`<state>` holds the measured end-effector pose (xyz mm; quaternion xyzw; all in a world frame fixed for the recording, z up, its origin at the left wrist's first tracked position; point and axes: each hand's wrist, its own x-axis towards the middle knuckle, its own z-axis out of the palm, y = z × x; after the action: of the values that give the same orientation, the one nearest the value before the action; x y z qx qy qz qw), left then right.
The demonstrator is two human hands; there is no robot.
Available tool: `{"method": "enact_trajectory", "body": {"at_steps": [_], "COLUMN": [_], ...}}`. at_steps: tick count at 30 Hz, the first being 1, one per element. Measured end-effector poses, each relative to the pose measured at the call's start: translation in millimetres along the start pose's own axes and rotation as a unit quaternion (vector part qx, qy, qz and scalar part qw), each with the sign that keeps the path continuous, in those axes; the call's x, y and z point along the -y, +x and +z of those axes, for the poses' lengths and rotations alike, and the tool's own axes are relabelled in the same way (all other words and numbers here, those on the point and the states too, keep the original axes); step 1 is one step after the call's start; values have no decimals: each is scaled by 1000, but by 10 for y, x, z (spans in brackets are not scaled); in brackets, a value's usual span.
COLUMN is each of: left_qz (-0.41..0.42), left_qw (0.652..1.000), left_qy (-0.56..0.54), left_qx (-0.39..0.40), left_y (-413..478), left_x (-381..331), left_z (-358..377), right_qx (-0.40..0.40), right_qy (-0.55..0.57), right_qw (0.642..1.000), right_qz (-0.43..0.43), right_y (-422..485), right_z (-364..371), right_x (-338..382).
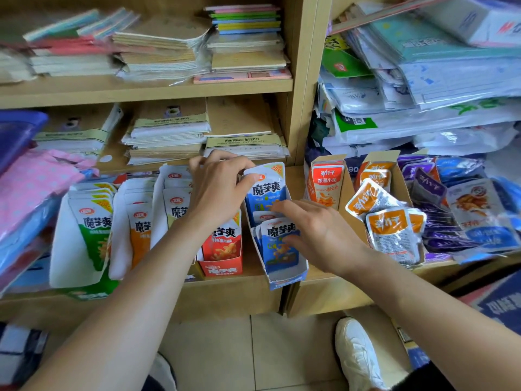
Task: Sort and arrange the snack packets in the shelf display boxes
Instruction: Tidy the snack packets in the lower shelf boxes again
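Left hand (217,193) pinches the top seal of a blue-and-white foil snack packet (266,190), probably light, limp and slippery; right hand (318,235) lies flat on front blue packets (277,245).

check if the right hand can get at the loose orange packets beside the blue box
Probably yes: the right hand lies open on the front blue packet, holding nothing, and the orange packets sit uncovered just to its right with nothing between.
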<state>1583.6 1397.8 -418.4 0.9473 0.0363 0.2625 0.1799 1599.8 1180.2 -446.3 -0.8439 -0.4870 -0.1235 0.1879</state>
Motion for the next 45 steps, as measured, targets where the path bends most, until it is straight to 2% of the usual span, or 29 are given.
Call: {"method": "enact_trajectory", "body": {"at_steps": [4,7,11,15,18,22,25,27,29,32,34,37,39,45], "left_qz": [-19,-27,-10,-8,10,48,82,95,102,86,69,38,16,9], "left_qw": [999,998,995,998,999,998,996,994,993,996,998,998,997,998], "left_qy": [-29,-10,18,1,-34,-48,3,42,53,30,-7,-55,-76,-61], "left_qx": [30,59,94,68,17,17,45,43,31,6,1,5,17,-8], "left_y": [26,23,-10,-6,-22,-87,-144,-174,-185,-179,-176,-147,-126,-120], "left_x": [13,9,32,66,67,31,-26,-28,-37,-63,-84,-82,-67,-84], "left_z": [-46,-65,-55,-58,-71,-97,-117,-129,-113,-85,-83,-107,-120,-133], "right_qx": [-95,-119,-81,-95,-113,-65,4,48,51,14,-36,-115,-130,-148], "right_qy": [-17,-52,-64,61,136,121,117,155,199,239,224,127,75,35], "right_qw": [995,991,991,977,957,965,967,957,945,932,941,974,985,987], "right_qz": [16,32,90,180,230,224,228,240,256,273,250,145,87,44], "right_y": [89,141,187,174,179,225,280,316,308,260,222,179,154,30], "right_z": [87,194,298,275,230,257,278,247,196,199,200,176,184,231], "right_x": [-112,-128,-158,-183,-137,-107,-125,-139,-146,-135,-120,-142,-178,-214]}}
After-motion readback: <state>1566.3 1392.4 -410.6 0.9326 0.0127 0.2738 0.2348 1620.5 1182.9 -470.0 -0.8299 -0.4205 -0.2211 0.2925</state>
